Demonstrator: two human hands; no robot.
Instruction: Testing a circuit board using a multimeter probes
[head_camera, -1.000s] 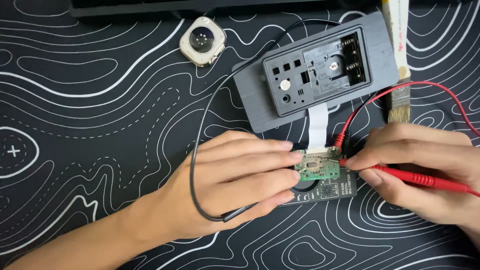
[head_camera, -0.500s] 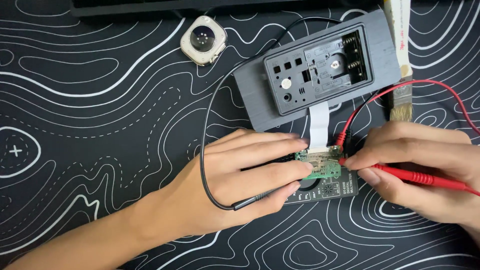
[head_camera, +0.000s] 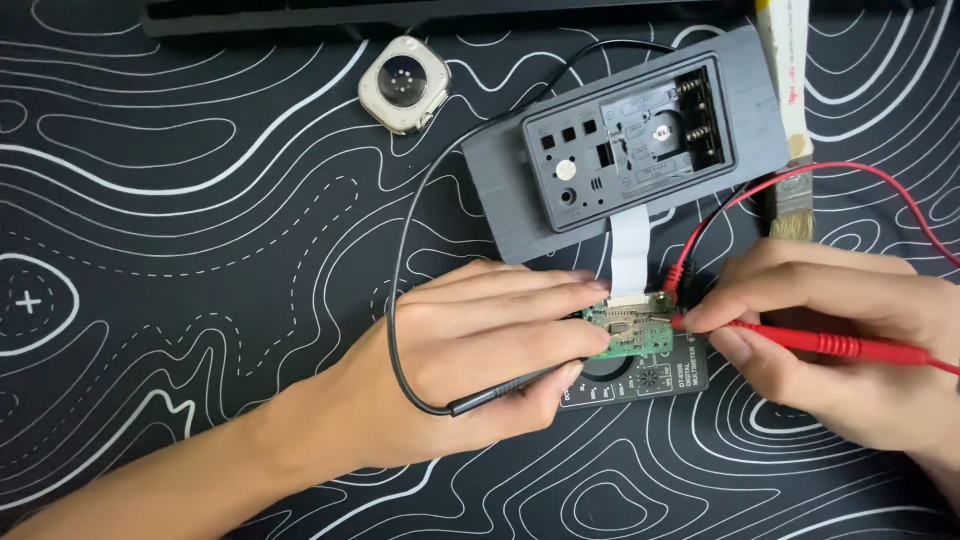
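An electronics repair bench is shown. The surface is covered by a black mat (head_camera: 200, 250) printed with white contour lines. A grey device housing (head_camera: 625, 140) is laid open, with a white ribbon cable (head_camera: 630, 245) leading to a small green circuit board (head_camera: 630, 330). A multimeter (head_camera: 650, 375) with red (head_camera: 830, 345) and black (head_camera: 495, 395) probes is seen, and a brush (head_camera: 790, 100) and a strapless watch body (head_camera: 405, 85) are set nearby.

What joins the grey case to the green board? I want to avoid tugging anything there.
In the head view, a white ribbon cable runs from the grey case down to the green board, held by the left hand.
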